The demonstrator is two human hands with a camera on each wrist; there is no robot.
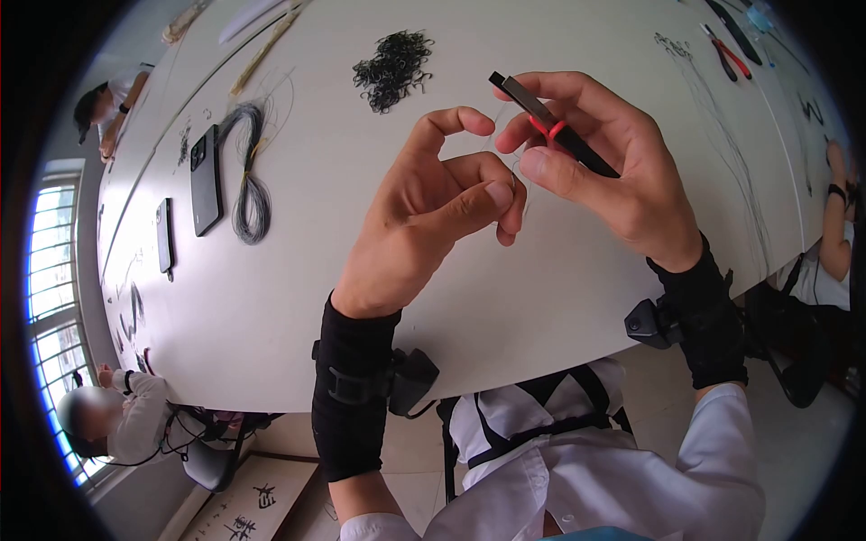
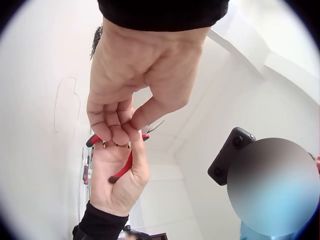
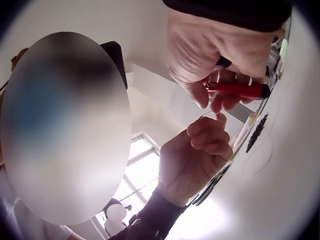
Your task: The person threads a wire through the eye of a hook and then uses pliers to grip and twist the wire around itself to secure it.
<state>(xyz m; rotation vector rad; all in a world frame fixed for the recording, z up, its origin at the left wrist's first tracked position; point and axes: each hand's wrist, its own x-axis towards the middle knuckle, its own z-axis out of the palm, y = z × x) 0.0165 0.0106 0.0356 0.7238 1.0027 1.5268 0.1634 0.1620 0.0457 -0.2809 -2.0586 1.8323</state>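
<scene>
My left hand is raised over the white table, pinching a thin wire between thumb and fingers. The wire shows only as a faint line near the fingertips. Just to the right, my right hand grips pliers with red and black handles. In the left wrist view, the pliers' slim metal nose sticks out past the fingers, and a red handle lies across the right palm. The fingertips of both hands are close together, partly hiding the wire between them.
Beyond the hands lies a pile of small black bent pieces. A coil of wire, a dark phone and a smaller phone-like device lie leftward. Rightward are long wires and other pliers. Other people sit around the table.
</scene>
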